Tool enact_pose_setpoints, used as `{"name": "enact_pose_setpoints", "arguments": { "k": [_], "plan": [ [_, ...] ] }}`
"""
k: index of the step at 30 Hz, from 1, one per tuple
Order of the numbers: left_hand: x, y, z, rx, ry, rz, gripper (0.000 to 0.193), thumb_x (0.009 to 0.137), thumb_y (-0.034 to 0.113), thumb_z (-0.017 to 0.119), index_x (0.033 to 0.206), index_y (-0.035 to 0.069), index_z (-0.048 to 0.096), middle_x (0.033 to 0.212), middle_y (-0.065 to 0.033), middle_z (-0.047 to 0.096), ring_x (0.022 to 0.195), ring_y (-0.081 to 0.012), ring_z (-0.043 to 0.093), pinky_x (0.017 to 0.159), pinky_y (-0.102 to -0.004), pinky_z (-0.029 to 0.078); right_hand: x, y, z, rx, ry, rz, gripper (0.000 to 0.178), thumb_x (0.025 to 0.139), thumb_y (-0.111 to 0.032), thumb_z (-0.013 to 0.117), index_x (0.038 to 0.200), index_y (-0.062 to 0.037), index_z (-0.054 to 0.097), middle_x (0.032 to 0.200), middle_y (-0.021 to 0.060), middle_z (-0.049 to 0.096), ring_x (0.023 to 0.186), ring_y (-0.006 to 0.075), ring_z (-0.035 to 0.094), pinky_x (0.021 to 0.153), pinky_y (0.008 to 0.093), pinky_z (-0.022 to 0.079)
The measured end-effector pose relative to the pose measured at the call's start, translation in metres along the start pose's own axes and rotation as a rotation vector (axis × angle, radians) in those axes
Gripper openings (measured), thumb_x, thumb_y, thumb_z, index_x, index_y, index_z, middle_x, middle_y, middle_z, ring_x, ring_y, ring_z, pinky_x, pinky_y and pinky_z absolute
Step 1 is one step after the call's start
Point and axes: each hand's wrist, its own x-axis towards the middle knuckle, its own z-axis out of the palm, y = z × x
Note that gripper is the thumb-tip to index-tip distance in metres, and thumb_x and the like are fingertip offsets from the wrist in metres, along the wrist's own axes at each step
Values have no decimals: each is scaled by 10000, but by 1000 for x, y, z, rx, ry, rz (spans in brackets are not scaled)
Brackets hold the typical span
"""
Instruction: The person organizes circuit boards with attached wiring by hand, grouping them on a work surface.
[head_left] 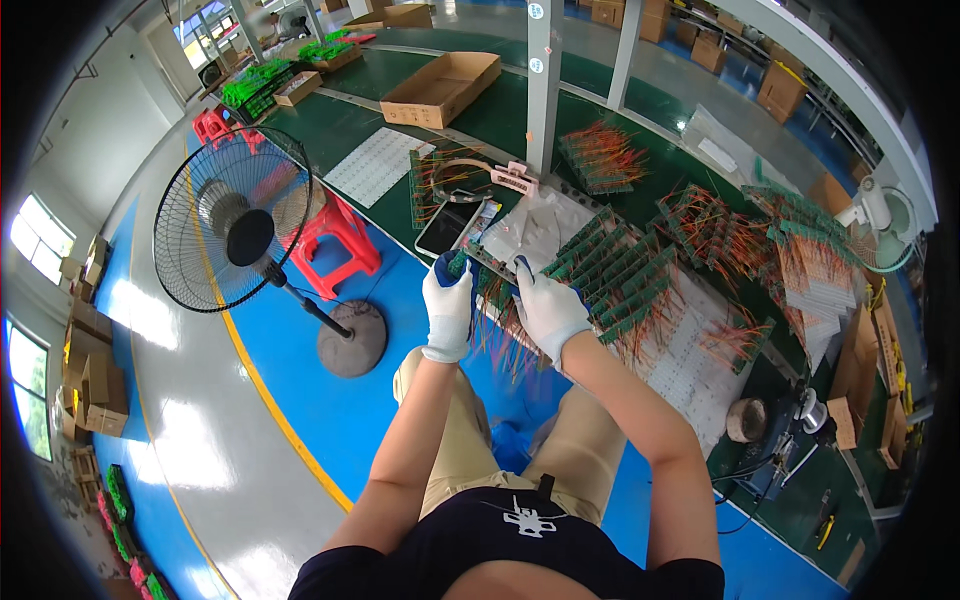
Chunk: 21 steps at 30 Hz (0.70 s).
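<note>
The left hand (450,305) is curling its fingers around a small green board (457,265); the right hand (548,308) is bending close beside it, thumb extended, its grip hidden. The held board is apparently undergoing work, while rows of wired boards (620,270) are lying right of the right hand, whether finished or waiting being unclear.

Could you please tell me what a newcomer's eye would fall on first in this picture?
Probably the big black fan at the left, standing on the blue floor, with a bright red stool just to its right. Next come the green boards bristling with orange wires, in rows and heaps on the table, right of centre.
</note>
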Motion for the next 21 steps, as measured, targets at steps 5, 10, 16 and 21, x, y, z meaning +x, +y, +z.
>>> {"name": "enact_pose_setpoints", "arguments": {
  "k": [5,10,16,21],
  "plan": [
    [1,3,-4,-391,-83,-155,215,873,30,556,1080,-29,564,989,-54,621,862,-123,594,771,-245,481,3,10,-3,150,123,-68,463,864,-269,561,1240,-25,444,871,185,621,736,371,612,631,445,501],
    [1,8,-8,-668,-283,-327,285,927,142,488,1156,-23,525,1029,-85,611,938,-186,597,860,-318,475,-1,9,-11,131,154,-40,433,836,-232,593,1212,-53,474,884,172,581,817,346,585,696,437,481],
    [6,5,-4,-875,-232,-464,302,906,218,513,1119,8,556,959,-78,644,842,-204,624,660,-310,507,-8,29,-34,-70,367,-109,451,787,-229,613,1219,-115,557,828,142,505,798,318,492,763,425,384],
    [13,10,-66,-960,-279,-293,373,933,238,470,1212,-6,509,1174,-137,577,1085,-254,542,975,-413,397,10,78,-20,617,1066,104,312,824,-57,548,1133,-19,548,901,108,542,787,241,522,764,311,425]
  ]
}}
